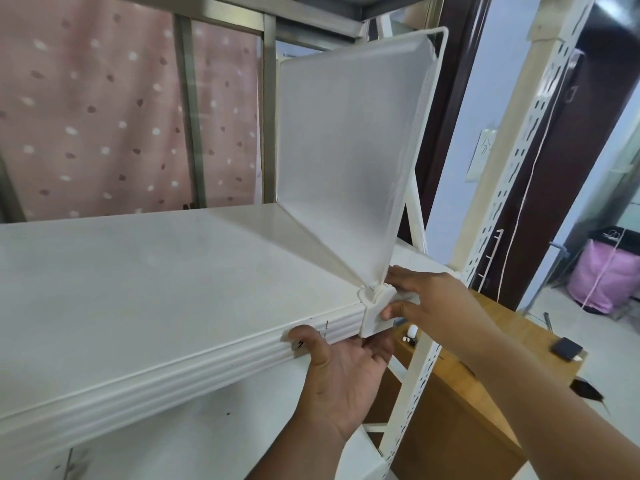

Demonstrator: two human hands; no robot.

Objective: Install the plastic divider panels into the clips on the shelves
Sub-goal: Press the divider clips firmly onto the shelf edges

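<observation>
A translucent white plastic divider panel [346, 140] stands upright on the white shelf [156, 292], running from the back to the front edge. Its lower front corner sits in a white clip [375, 306] hooked over the shelf's ribbed front lip. My right hand [426, 299] pinches the clip from the right, thumb on its face and fingers by the panel's foot. My left hand [343, 368] cups the shelf's front edge from below, thumb on the ribbed lip and fingertips under the clip.
A slotted white upright [502, 188] stands right of the panel. A lower shelf [194, 445] shows beneath. A wooden table [460, 393] with small items is behind my right arm. A pink bag [606, 271] sits on the floor at right. A dotted pink curtain [86, 109] hangs behind.
</observation>
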